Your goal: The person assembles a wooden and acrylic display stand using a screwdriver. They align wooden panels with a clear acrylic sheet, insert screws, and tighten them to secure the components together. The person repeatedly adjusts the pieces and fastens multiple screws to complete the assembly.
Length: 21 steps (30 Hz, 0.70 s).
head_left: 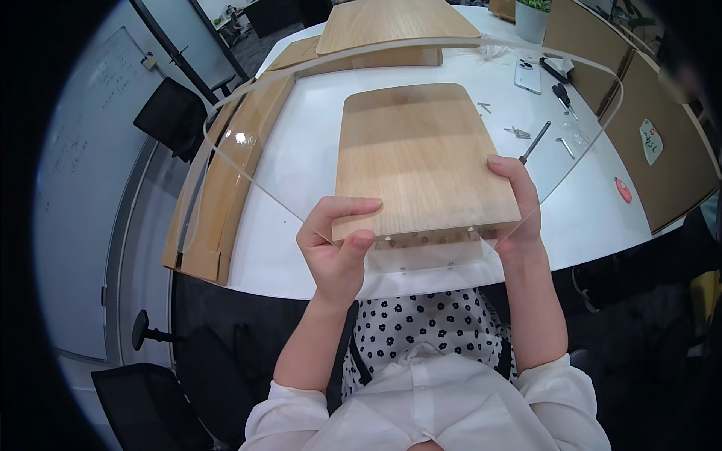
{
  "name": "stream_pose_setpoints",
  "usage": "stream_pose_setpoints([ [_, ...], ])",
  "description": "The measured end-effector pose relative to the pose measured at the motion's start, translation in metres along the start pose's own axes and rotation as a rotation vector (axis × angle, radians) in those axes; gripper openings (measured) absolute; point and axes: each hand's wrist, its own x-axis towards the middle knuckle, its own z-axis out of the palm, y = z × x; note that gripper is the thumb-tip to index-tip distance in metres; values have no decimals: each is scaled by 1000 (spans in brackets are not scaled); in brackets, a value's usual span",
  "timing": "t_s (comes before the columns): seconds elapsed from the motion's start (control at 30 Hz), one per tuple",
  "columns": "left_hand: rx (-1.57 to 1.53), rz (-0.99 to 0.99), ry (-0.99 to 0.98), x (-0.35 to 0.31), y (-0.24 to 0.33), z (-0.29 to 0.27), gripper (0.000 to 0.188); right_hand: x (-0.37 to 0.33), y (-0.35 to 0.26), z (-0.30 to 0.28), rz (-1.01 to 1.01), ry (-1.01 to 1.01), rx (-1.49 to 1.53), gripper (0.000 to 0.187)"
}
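A light wooden board [425, 154] with rounded far corners is held between my hands over the near part of the white table. My left hand [335, 248] grips its near left corner, index finger on top and thumb at the near edge. On the right side, my right hand [520, 207] clasps the near corner, thumb on the upper face and the other fingers hidden beneath. Small metal pegs [471, 232] show along the board's near edge. A large clear plastic panel [331, 62] spreads around and beyond the board; how the two are joined, I cannot tell.
A long cardboard box [244, 173] lies along the table's left side; a larger wooden board [395, 22] rests at the back. To the right are screws [517, 133], screwdrivers [535, 141], a phone [528, 76], a red object [623, 190], a plant pot [532, 22] and cardboard [662, 135].
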Motion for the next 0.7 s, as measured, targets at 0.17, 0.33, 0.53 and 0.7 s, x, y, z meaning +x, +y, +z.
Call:
stream_pose_setpoints([
  [0.17, 24, -1, -8, 0, -3, -4, 50, -1, 0, 1, -1, 47, -19, 50],
  [0.33, 74, 18, 6, -2, -6, -12, 60, 1, 4, -1, -3, 40, -14, 47],
  [0.53, 135, 22, 51, 2, -8, -6, 93, 3, 7, -6, -9, 88, -41, 42],
  [0.7, 166, 27, 151, 7, 3, 0, 74, -6, 6, -8, -192, 122, -32, 33],
])
